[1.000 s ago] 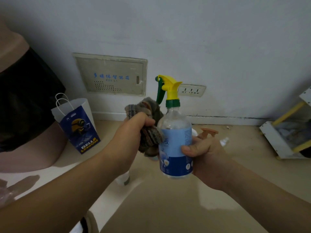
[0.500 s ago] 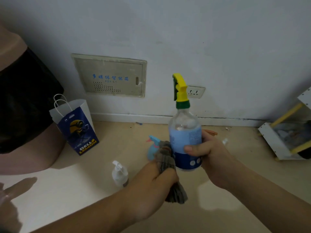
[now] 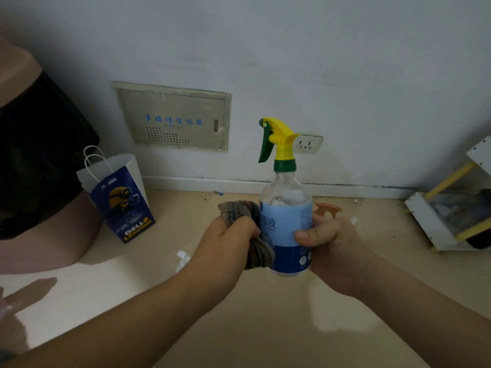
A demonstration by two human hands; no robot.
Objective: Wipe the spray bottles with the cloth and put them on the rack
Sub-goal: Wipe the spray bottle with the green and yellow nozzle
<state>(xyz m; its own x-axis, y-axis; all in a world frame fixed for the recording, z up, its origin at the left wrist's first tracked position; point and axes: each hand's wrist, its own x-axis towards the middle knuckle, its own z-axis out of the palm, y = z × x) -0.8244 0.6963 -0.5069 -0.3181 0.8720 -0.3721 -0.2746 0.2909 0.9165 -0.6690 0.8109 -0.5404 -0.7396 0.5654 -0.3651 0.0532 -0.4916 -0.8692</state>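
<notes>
Wiping is under way: the right hand (image 3: pixel 334 245) grips an upright spray bottle (image 3: pixel 285 221) at centre, and the left hand (image 3: pixel 225 243) clutches a striped cloth (image 3: pixel 239 211) against its left side. Placing it on the rack (image 3: pixel 427 224), far right, remains; an orange spray head (image 3: pixel 325 209) waits behind.

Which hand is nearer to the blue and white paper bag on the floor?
Left. The left hand, gripping the cloth, is to the right of the paper bag; the right hand, holding the spray bottle, is farther right, beyond the bottle.
</notes>
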